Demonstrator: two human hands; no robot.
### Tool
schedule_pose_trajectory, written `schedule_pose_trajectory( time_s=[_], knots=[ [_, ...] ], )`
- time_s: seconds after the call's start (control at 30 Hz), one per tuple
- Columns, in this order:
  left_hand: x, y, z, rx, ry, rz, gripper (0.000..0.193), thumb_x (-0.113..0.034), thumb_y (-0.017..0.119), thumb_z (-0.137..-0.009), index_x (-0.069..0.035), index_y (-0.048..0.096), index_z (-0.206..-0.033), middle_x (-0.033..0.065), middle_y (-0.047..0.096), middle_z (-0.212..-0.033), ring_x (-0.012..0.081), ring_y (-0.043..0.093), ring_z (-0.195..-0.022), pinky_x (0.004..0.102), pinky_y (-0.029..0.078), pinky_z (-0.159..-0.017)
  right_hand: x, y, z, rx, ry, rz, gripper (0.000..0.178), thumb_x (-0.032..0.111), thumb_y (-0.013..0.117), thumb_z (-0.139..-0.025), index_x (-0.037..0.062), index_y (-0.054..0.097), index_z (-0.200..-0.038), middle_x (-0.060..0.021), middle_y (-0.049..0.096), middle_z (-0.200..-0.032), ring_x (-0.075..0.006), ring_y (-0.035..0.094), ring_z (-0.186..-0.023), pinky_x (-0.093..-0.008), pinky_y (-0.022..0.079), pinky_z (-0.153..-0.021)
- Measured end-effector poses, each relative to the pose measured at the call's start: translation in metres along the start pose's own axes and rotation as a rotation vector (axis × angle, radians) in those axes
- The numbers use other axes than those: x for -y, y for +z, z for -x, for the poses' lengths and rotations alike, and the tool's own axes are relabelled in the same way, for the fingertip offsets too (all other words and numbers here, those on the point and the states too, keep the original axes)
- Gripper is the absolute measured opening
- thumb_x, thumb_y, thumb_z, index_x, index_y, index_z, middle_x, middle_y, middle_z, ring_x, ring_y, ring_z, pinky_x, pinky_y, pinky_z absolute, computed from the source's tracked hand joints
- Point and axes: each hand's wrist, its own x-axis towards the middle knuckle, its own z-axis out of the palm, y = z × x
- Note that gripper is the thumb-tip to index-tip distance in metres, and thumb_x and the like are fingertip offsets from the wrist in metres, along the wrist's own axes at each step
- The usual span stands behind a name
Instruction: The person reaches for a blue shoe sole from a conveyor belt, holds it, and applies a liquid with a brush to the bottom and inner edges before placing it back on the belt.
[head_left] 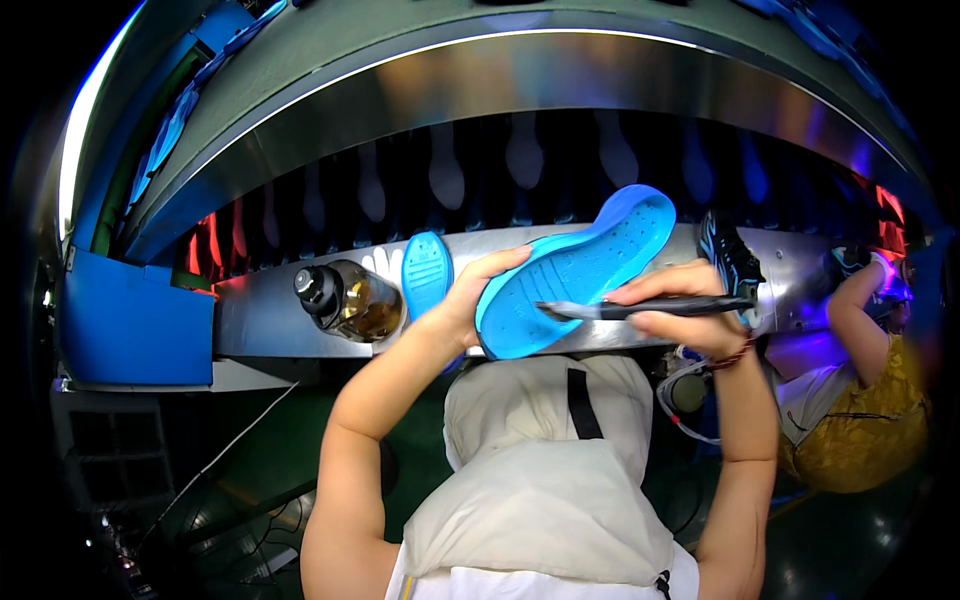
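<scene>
My left hand (478, 292) is closed around the left edge of a bright blue shoe sole (590, 265), tilted above the bench. The sole has a raised rim, with ridges and small holes on its inner face. My right hand (690, 308) grips a brush (640, 307) with a dark handle; its tip lies at the inner face of the sole's wide, near end. Whether the bristles press on it I cannot tell for sure. Left of my left hand, a second blue sole (427, 272) lies on the metal bench (260, 318).
A bottle (362, 302) with a black cap and amber contents stands at the left beside a white glove (382, 263). Right of the sole is a black and blue shoe (729, 252). A co-worker's arm (862, 315) reaches in at far right. Soles line the dark area beyond.
</scene>
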Motion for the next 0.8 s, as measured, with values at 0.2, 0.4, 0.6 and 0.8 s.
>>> schedule_pose_trajectory(
  time_s=[0.2, 0.4, 0.6, 0.8],
  knots=[
    [0.009, -0.007, -0.011, 0.061, 0.063, 0.172, 0.06, -0.04, 0.053, -0.079, -0.004, 0.041, -0.126, 0.0211, 0.049, -0.119, 0.0356, 0.055, -0.1, 0.0489, 0.047, -0.082, -0.066, -0.014, -0.001, -0.458, 0.086, -0.106, 0.013, 0.008, 0.058, -0.08, -0.0016, 0.065, -0.087, -0.0056, 0.062, -0.071, -0.007, 0.054, -0.053, -0.0187, 0.043, -0.049],
    [0.019, -0.019, -0.011, 0.043, 0.099, 0.172, 0.058, -0.038, 0.051, -0.081, -0.003, 0.04, -0.126, 0.0206, 0.05, -0.117, 0.0342, 0.055, -0.099, 0.0493, 0.046, -0.082, -0.096, 0.02, -0.011, -0.893, -0.133, 0.448, 0.008, 0.003, 0.06, -0.078, -0.0015, 0.063, -0.083, -0.0094, 0.064, -0.076, -0.0162, 0.06, -0.062, -0.0249, 0.047, -0.056],
    [0.021, -0.037, -0.005, -0.017, 0.227, 0.127, 0.055, -0.035, 0.049, -0.083, -0.002, 0.039, -0.127, 0.0175, 0.051, -0.115, 0.0277, 0.054, -0.102, 0.0395, 0.045, -0.087, -0.039, 0.087, 0.001, -0.386, -0.329, 0.394, 0.011, -0.002, 0.063, -0.068, -0.0026, 0.061, -0.078, -0.0156, 0.062, -0.07, -0.0264, 0.063, -0.059, -0.0298, 0.05, -0.055],
    [-0.001, -0.041, 0.073, -0.044, 0.545, -0.045, 0.053, -0.032, 0.049, -0.081, 0.003, 0.045, -0.121, 0.018, 0.055, -0.111, 0.0262, 0.056, -0.099, 0.0353, 0.044, -0.087, -0.013, 0.056, 0.016, -0.354, -0.115, -0.672, 0.016, 0.01, 0.057, -0.078, -0.0053, 0.061, -0.079, -0.021, 0.063, -0.079, -0.0122, 0.054, -0.046, -0.0183, 0.042, -0.041]
  ],
)
